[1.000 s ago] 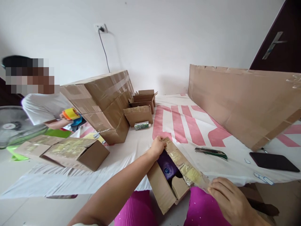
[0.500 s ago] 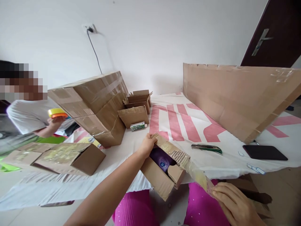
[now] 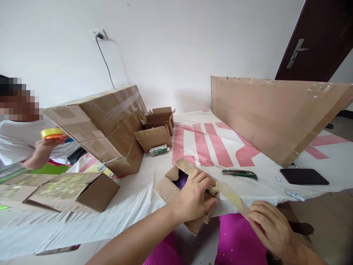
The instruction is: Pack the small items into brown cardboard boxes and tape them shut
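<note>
A small cardboard box (image 3: 166, 187) with its top partly open sits at the table's front edge, and something purple (image 3: 181, 182) shows inside it. My left hand (image 3: 194, 195) lies across the box, fingers curled over the flap at its right end, hiding much of the opening. From that end a strip of clear, yellowish packing tape (image 3: 234, 197) stretches to the right. My right hand (image 3: 271, 226) pinches the strip's free end, just off the table's edge. Beyond the box, a green utility knife (image 3: 240, 174) lies on the cloth.
Taped cardboard boxes (image 3: 96, 191) and a large cardboard structure (image 3: 113, 125) stand left, with open boxes (image 3: 154, 137) and a small green-white carton (image 3: 159, 150) beside it. A cardboard panel (image 3: 264, 114) and a black phone (image 3: 304, 176) are right. A person (image 3: 24, 140) at left holds a yellow-orange object.
My left hand has moved from the box's far corner to its near right end by the tape. My right hand still holds the strip. The view has shifted slightly right.
</note>
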{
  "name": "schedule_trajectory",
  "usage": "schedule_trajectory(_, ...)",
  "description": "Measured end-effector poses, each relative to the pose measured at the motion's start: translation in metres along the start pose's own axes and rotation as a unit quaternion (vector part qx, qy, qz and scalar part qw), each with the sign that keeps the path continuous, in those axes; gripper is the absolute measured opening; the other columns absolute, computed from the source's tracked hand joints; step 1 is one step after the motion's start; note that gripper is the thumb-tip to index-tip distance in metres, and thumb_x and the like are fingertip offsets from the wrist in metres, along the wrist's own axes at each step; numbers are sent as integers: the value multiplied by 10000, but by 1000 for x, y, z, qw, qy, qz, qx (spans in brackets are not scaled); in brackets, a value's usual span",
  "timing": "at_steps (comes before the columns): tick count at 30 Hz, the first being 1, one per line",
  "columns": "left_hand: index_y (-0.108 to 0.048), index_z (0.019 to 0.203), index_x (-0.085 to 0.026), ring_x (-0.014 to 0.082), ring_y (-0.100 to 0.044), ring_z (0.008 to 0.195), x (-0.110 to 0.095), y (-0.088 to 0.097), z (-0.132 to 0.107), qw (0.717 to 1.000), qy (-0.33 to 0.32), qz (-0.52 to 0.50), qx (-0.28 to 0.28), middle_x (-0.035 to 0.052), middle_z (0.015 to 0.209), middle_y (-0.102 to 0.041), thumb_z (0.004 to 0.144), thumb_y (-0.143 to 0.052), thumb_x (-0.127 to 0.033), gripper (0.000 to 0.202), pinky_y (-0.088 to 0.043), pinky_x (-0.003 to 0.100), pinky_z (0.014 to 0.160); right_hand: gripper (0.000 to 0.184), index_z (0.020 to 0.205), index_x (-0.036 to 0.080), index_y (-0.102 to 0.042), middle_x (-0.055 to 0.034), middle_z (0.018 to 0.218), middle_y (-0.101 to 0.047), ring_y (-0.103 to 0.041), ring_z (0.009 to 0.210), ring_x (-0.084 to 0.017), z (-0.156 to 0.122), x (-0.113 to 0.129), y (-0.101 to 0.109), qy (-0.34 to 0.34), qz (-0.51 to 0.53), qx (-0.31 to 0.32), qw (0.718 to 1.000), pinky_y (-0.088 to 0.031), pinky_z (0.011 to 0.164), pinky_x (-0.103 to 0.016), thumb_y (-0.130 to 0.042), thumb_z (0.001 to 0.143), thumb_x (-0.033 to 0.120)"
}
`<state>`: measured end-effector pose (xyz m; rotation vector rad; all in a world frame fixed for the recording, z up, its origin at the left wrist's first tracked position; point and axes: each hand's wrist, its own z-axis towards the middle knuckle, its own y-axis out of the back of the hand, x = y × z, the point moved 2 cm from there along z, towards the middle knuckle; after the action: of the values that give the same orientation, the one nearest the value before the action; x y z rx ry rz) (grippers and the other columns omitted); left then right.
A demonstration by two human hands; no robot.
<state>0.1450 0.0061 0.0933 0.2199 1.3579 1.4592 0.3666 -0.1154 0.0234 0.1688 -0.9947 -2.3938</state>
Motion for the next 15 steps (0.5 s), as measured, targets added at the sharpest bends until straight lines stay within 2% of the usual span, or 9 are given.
schedule_trajectory(3,-601,843,-206,220,-541,927,0,-8,11,999,23,-23,8,41,906,-646,699,-630,-101,181,-427,335,819,128,877,215,-590,-36,804,-649,-631,791,-180,1,-4,1,-5,3,-6,1000,-539,767,-355,-551,860,94)
schedule_trajectory(6,-595,735,-198,178,-554,781,7,-15,18,994,91,-55,4,21,775,-630,713,-565,-76,128,-417,283,707,145,909,217,-569,-38,805,-633,-623,788,-184,12,-12,7,-28,23,-38,999,-536,739,-350,-587,840,91)
schedule_trajectory(10,-587,699,-197,145,-530,648,11,-18,19,976,183,-116,-15,0,688,-613,710,-556,-106,96,-374,256,601,270,1073,230,-559,-68,907,-642,-630,860,-220,45,-25,14,-35,4,-99,994,-537,750,-371,-614,828,132)
schedule_trajectory(15,-519,748,-204,126,-499,620,12,-17,17,965,216,-139,-48,-34,668,-561,682,-540,-80,142,-353,244,584,418,1273,241,-474,-99,1083,-645,-613,1029,-246,95,-30,7,2,30,-87,996,-523,873,-423,-550,874,140)
